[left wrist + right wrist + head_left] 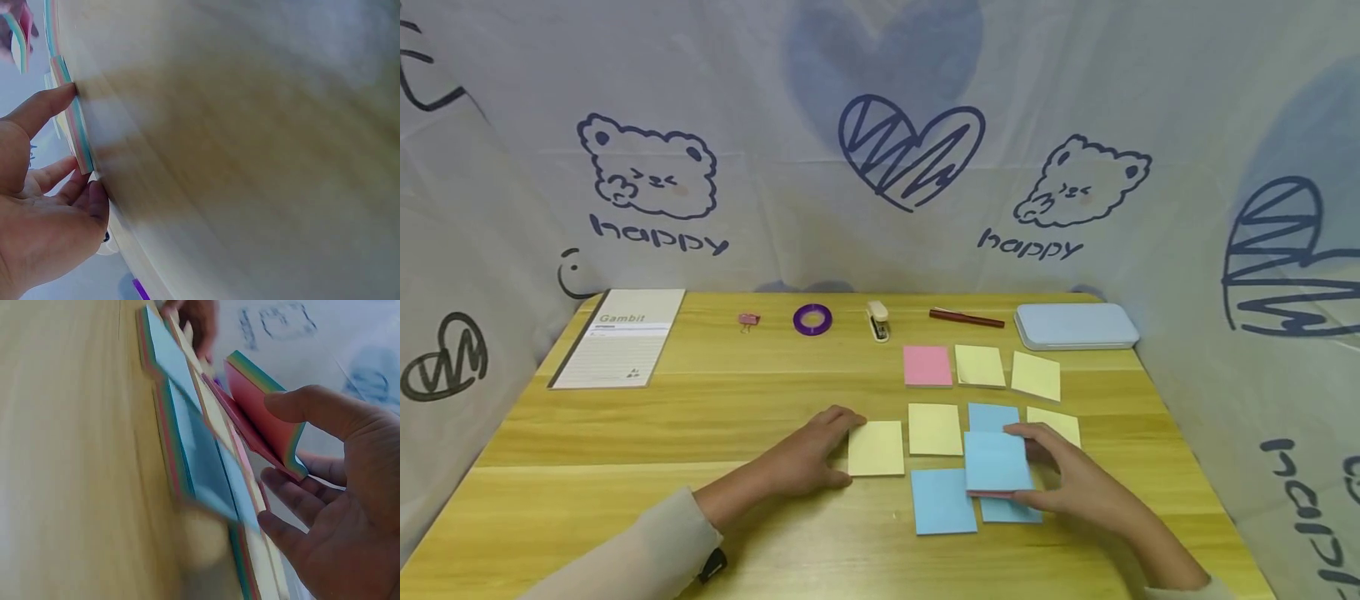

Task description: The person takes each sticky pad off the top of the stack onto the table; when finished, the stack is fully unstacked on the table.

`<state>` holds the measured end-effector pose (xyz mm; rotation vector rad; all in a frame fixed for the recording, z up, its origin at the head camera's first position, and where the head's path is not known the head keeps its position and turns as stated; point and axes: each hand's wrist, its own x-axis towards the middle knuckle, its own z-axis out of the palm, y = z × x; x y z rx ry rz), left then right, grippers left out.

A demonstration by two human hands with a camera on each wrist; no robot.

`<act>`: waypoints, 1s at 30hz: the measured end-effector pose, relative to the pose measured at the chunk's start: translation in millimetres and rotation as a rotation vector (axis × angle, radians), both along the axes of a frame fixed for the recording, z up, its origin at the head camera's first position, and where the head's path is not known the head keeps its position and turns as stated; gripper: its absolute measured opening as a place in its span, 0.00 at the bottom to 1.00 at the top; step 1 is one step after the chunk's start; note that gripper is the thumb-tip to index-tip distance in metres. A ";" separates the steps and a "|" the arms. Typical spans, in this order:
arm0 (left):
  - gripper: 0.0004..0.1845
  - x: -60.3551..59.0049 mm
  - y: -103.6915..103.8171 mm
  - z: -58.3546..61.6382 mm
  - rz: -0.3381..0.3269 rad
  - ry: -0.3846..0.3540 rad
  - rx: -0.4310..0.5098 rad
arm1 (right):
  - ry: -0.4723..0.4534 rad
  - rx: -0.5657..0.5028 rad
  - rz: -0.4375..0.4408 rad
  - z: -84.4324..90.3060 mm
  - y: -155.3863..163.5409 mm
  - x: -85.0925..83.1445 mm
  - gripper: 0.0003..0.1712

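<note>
My left hand [848, 448] rests on the wooden table [625, 433] and holds a yellow sticky-note pad [876, 448] by its left edge, thumb at one corner and fingers at the other. The left wrist view shows my left hand [78, 147] bracketing the yellow pad's striped edge [70, 115]. My right hand [1033, 467] grips a blue-topped pad [996, 461], lifted and tilted above other blue pads [943, 500]. In the right wrist view my thumb and the fingers of my right hand [275, 444] pinch the blue-topped pad [262, 419], whose pink underside faces the camera.
More pads lie between and beyond the hands: pink [927, 365], yellow [979, 365], yellow [935, 429]. Along the back stand a notebook [619, 337], a pink clip [748, 320], purple tape [812, 319], a stapler [877, 321], a red pen [966, 317] and a blue case [1077, 325]. Printed cloth walls the table.
</note>
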<state>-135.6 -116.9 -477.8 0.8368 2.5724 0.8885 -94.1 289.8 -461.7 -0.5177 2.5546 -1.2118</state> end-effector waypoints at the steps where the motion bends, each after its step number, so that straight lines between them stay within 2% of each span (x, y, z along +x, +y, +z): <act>1: 0.43 0.1 -0.3 0.0 0.001 -0.001 0.001 | 0.001 0.004 -0.023 0.7 9.2 5.4 0.47; 9: 0.43 0.1 -3.2 0.3 0.014 -0.005 0.003 | -0.029 0.053 -0.127 -4.1 64.6 35.8 0.47; 12: 0.43 -0.3 -3.8 -0.3 0.016 -0.002 -0.003 | -0.027 0.125 -0.147 -8.3 73.6 42.0 0.49; 16: 0.43 -0.9 -4.4 -1.4 0.013 0.004 -0.001 | -0.014 0.238 -0.162 -12.0 80.2 45.2 0.50; 22: 0.42 -1.3 -5.2 -1.6 0.012 0.002 0.006 | 0.076 0.346 -0.104 -17.6 82.3 43.4 0.51; 26: 0.42 -1.1 -5.3 -1.2 0.013 -0.005 0.004 | 0.099 0.374 -0.083 -19.2 78.4 44.2 0.53; 30: 0.43 -0.9 -5.6 -0.3 0.015 -0.011 0.002 | 0.071 0.366 -0.090 -11.3 73.6 43.3 0.54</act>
